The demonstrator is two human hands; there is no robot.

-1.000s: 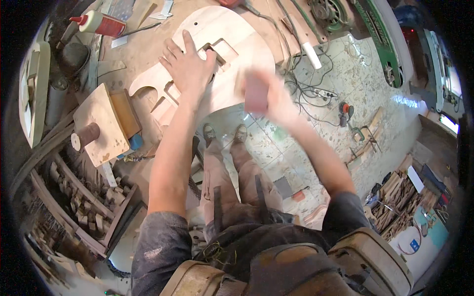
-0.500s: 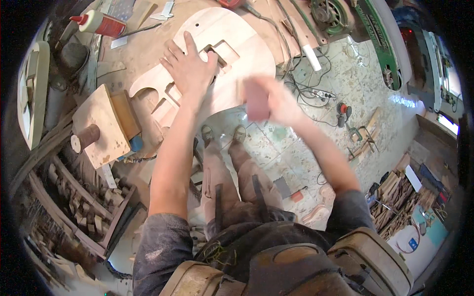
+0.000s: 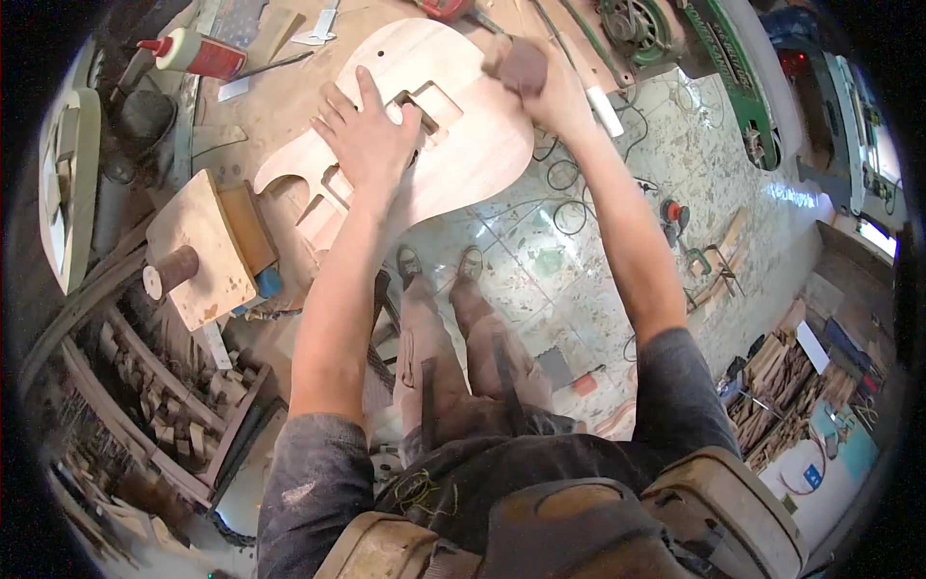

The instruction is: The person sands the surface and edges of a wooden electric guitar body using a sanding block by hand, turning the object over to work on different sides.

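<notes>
A pale wooden guitar body (image 3: 473, 145) with cut-out cavities lies on the workbench. My left hand (image 3: 368, 135) rests on it beside the middle cavity, fingers spread and holding nothing. At the body's far right edge, my right hand (image 3: 559, 96) is closed around a reddish-brown piece of sandpaper (image 3: 523, 68). The sandpaper's face shows towards me. Whether something stiff backs it is hidden, and the fingers behind it are partly out of sight.
A glue bottle (image 3: 201, 53) with a red cap and a metal square (image 3: 318, 29) lie on the bench's far left. A wooden block with a round handle (image 3: 176, 270) sits nearer. Cables (image 3: 569, 188) trail on the floor, right. A green machine (image 3: 728, 77) stands far right.
My right hand has moved the sandpaper away from me, from the body's near right edge to its far right edge. My left hand stays on the guitar body.
</notes>
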